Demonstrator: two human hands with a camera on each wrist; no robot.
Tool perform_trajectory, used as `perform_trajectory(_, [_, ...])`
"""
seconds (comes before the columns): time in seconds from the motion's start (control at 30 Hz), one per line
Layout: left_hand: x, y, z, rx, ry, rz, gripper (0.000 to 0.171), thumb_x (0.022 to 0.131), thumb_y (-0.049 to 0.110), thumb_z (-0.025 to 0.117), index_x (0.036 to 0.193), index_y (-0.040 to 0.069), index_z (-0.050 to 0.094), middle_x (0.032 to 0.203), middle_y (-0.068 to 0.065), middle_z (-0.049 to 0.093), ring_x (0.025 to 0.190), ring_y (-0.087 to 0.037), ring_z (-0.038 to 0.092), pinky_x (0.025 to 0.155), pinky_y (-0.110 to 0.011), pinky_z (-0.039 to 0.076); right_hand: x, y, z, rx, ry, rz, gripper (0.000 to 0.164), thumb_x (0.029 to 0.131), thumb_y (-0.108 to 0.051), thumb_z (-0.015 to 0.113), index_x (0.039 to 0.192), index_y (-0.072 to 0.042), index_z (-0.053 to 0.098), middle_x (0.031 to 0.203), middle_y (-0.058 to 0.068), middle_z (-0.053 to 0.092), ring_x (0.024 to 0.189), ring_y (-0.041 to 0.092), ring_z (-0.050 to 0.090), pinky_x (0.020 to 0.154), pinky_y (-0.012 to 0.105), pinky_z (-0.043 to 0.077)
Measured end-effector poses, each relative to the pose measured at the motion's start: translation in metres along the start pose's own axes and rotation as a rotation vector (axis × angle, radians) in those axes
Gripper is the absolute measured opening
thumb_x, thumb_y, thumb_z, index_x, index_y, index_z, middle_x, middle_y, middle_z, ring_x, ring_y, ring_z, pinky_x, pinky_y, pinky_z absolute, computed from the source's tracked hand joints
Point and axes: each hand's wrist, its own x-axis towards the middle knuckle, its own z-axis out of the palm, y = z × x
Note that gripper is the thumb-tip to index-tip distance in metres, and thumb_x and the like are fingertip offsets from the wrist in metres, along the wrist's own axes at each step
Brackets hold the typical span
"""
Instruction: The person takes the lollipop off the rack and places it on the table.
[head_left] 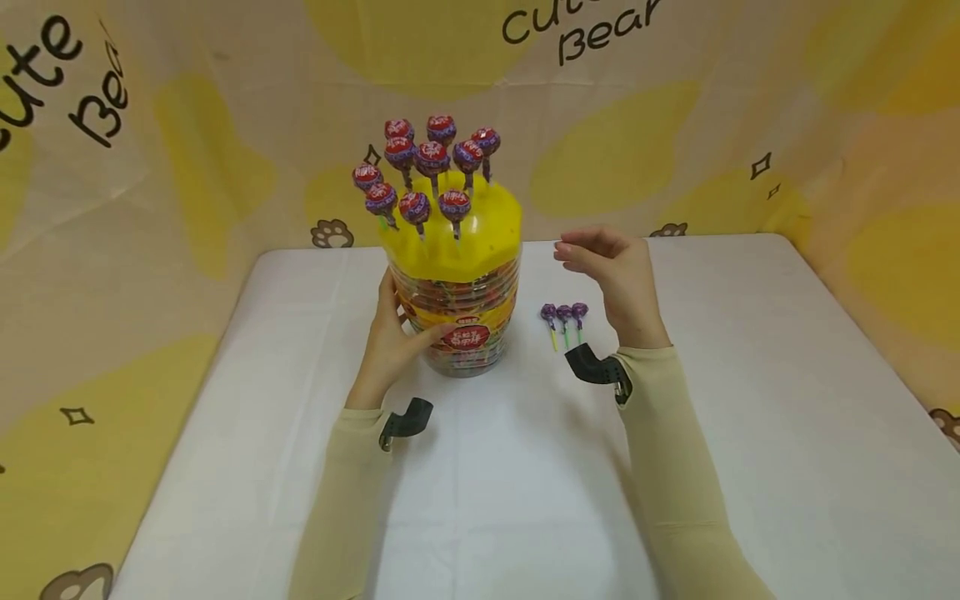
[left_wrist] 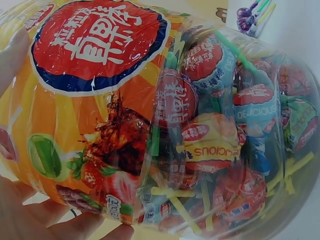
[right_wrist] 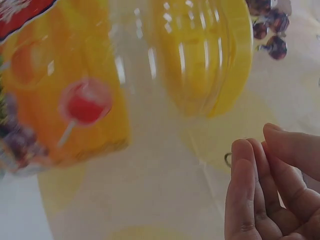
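A clear ribbed candy jar [head_left: 491, 296] with a yellow lid [head_left: 480, 254] stands upright on the table. Several red-and-purple wrapped lollipops [head_left: 432, 158] stick up out of that lid. My left hand [head_left: 390, 342] grips the jar's left side, thumb across the front label, the other fingers partly hidden behind it. More wrapped lollipops [left_wrist: 212, 142] show through the jar wall in the left wrist view. To the right of the jar, my right hand [head_left: 626, 283] is raised with fingers loosely bent, nothing between them; it touches neither jar nor lollipops.
Three purple lollipops [head_left: 565, 313] lie side by side on the white table [head_left: 487, 500], between the jar and my right forearm. A yellow-and-cream printed cloth [head_left: 615, 150] hangs behind the table and along its sides. Black mounts [head_left: 596, 365] sit at both wrists.
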Motion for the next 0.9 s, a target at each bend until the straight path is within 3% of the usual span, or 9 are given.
perform_trajectory(0.23, [0.004, 0.002, 0.004, -0.003, -0.001, 0.001, 0.103, 0.081, 0.022, 0.076, 0.152, 0.017, 0.001, 0.154, -0.010, 0.017, 0.139, -0.032, 0.021, 0.109, -0.053, 0.026, 0.010, -0.022, 0.021, -0.027, -0.023, -0.031, 0.017, 0.085, -0.010, 0.071, 0.097, 0.000, 0.070, 0.095, 0.011, 0.067, 0.086, 0.025, 0.065, 0.082, 0.030, 0.054])
perform_trajectory(0.57, [0.011, 0.005, 0.009, -0.001, -0.009, 0.012, 0.103, 0.081, 0.022, 0.076, 0.152, 0.018, 0.002, 0.154, -0.010, 0.018, 0.139, -0.031, 0.022, 0.110, -0.052, 0.026, 0.025, -0.046, 0.043, -0.046, -0.048, -0.125, 0.017, 0.083, -0.006, 0.072, 0.097, 0.003, 0.070, 0.094, 0.012, 0.067, 0.088, 0.026, 0.063, 0.085, 0.032, 0.053])
perform_trajectory(0.73, [0.009, 0.004, 0.008, 0.000, -0.009, 0.008, 0.102, 0.081, 0.024, 0.076, 0.151, 0.020, 0.002, 0.154, -0.009, 0.018, 0.139, -0.031, 0.021, 0.110, -0.051, 0.026, 0.031, -0.049, 0.058, -0.069, -0.025, -0.162, 0.018, 0.082, -0.004, 0.071, 0.098, 0.005, 0.069, 0.096, 0.012, 0.068, 0.091, 0.025, 0.062, 0.086, 0.031, 0.053])
perform_trajectory(0.9, [-0.002, -0.004, -0.001, 0.008, -0.004, -0.026, 0.101, 0.082, 0.025, 0.075, 0.151, 0.021, 0.001, 0.154, -0.010, 0.019, 0.139, -0.033, 0.021, 0.110, -0.052, 0.025, 0.031, -0.042, 0.082, -0.094, -0.008, -0.221, 0.021, 0.082, -0.002, 0.072, 0.099, 0.008, 0.068, 0.098, 0.014, 0.068, 0.090, 0.023, 0.063, 0.083, 0.029, 0.054])
